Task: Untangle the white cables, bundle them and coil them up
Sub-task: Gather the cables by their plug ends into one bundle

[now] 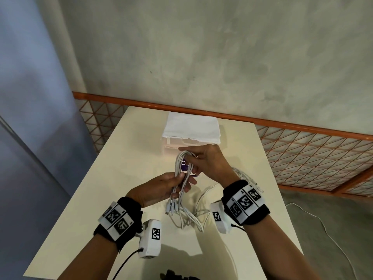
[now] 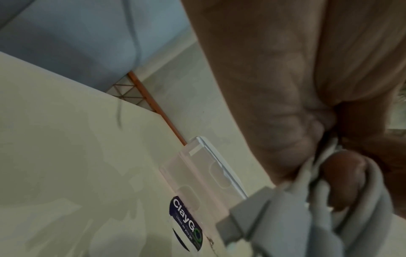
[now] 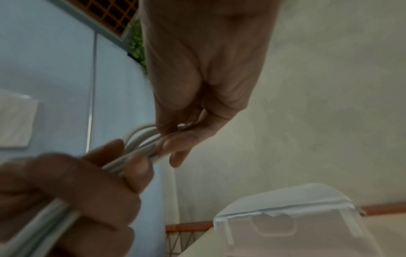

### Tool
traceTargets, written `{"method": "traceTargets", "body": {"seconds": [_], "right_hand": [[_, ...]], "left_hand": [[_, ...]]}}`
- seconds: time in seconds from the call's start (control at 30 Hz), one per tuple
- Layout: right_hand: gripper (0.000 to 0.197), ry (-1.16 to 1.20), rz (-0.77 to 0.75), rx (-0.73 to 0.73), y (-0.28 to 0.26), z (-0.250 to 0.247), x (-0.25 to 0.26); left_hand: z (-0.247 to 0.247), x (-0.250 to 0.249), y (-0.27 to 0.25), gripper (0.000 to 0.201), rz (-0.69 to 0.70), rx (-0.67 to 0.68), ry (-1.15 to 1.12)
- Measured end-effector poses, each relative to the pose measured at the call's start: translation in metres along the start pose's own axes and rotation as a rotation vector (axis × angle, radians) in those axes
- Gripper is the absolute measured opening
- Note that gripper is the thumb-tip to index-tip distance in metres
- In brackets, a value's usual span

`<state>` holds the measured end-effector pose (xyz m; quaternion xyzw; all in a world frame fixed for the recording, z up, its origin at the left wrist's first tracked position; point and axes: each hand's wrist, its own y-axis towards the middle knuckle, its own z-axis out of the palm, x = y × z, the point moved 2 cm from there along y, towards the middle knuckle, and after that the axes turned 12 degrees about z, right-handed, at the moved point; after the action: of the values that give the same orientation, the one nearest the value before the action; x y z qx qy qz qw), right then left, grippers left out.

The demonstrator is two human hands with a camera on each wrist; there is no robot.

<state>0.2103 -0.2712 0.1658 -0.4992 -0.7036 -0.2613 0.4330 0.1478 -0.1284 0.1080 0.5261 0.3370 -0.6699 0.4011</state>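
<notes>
A bundle of white cables [image 1: 180, 174] is held above the cream table [image 1: 113, 168], folded into a long loop. My left hand [image 1: 161, 187] grips the lower part of the bundle, thumb across the strands, and several plugs [image 1: 171, 208] hang below it. My right hand [image 1: 201, 160] pinches the bend at the top of the loop [image 3: 142, 137]. More loose white cable [image 1: 193, 217] lies on the table under both hands and trails right behind my right wrist. In the left wrist view, cable strands [image 2: 307, 217] and a grey plug [image 2: 248, 215] fill the lower right, blurred.
A clear plastic box [image 1: 173, 146] with a white cloth [image 1: 191, 127] over it stands at the table's far middle. A dark blue round sticker [image 2: 186, 222] lies on the table in front of it. An orange lattice railing [image 1: 302, 150] runs behind. A dark object [image 1: 175, 276] lies at the near edge.
</notes>
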Motion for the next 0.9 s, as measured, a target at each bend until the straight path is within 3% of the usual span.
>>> {"method": "traceTargets", "body": {"seconds": [0.3,0.4,0.57,0.63,0.73,0.9], "right_hand": [[0.025,-0.049,-0.044,-0.052,-0.005,0.008,-0.004],[0.039,-0.047,-0.007,-0.061,-0.004,0.008,-0.010],[0.057,0.101,0.178,0.450,-0.024,0.039,-0.022],[0.062,-0.003,0.209,0.508,-0.028,0.045,-0.028],[0.023,-0.290,0.141,0.446,-0.027,0.040,-0.030],[0.025,-0.382,-0.012,0.281,-0.027,0.028,-0.021]], "left_hand": [[0.001,-0.008,-0.002,0.036,-0.026,0.040,0.225],[-0.001,-0.006,-0.002,0.035,0.040,-0.012,0.199],[-0.011,-0.008,0.004,0.031,0.221,-0.191,-0.117],[-0.014,-0.011,0.003,0.035,0.269,-0.236,-0.138],[-0.019,-0.012,0.001,0.028,0.291,-0.356,-0.059],[-0.033,-0.010,-0.006,0.041,0.304,-0.421,0.166]]}}
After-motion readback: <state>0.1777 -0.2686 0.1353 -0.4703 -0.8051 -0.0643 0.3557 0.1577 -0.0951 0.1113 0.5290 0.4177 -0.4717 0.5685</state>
